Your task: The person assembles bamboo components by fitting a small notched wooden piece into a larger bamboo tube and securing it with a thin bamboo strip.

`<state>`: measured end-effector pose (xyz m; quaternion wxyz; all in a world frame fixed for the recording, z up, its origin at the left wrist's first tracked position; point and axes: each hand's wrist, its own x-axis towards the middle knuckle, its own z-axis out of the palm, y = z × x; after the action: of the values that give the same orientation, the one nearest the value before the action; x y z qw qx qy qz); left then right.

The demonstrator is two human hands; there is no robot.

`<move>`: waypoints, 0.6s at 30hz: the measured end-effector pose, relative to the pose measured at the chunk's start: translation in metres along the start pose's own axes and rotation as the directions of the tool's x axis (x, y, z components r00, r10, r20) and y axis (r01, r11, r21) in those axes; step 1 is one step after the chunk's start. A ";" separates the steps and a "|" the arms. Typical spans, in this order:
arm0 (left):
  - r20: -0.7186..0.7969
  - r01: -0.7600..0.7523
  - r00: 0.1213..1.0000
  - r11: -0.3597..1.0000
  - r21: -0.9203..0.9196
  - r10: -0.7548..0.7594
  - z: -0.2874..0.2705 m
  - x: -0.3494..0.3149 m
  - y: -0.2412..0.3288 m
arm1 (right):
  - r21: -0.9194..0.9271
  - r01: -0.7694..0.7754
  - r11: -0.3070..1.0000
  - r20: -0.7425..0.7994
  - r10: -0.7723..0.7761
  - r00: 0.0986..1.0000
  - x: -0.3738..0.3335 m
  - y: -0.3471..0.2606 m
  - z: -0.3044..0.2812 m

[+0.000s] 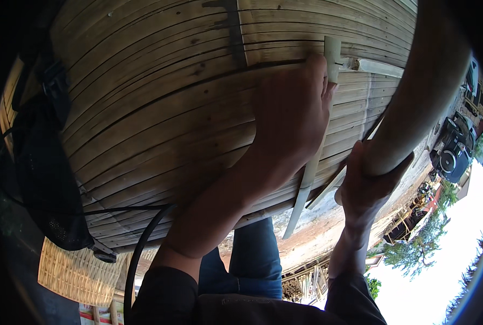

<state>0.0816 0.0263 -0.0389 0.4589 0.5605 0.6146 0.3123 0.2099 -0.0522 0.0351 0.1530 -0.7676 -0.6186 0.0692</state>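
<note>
A wide panel of split bamboo slats [160, 97] fills most of the view. My left hand [295, 108] rests on it and grips a thin, pale bamboo strip [311, 179] that runs from the panel's upper part down past its edge. Beside that strip lies a second pale strip [328, 189]. To the right, my right hand [369, 187] is wrapped around the end of a thick, smooth bamboo pole [415, 92], which slants away to the upper right.
A black bag [41, 179] hangs at the left, with a black cable [138, 254] curving below it. A woven mat [73, 276] sits lower left. My jeans [258, 260], bare ground [317, 227], a motorbike [455, 154] and trees [420, 246] appear beyond the panel.
</note>
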 end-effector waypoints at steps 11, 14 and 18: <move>-0.049 -0.072 0.996 0.997 -0.035 0.070 0.003 0.000 -0.005 | -0.017 -0.133 0.991 0.226 0.134 0.965 0.009 -0.005 0.013; -0.042 -0.076 0.996 0.997 -0.023 0.075 0.002 -0.004 -0.002 | -0.029 0.030 0.999 0.051 -0.028 0.998 0.009 -0.003 0.005; -0.054 -0.081 0.995 0.996 -0.032 0.079 0.002 -0.005 -0.003 | 0.049 -0.116 0.992 0.100 0.111 0.989 0.011 -0.007 0.010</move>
<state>0.0823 0.0202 -0.0413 0.4392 0.5682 0.5982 0.3556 0.2031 -0.0391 0.0289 0.1396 -0.7928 -0.5784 0.1318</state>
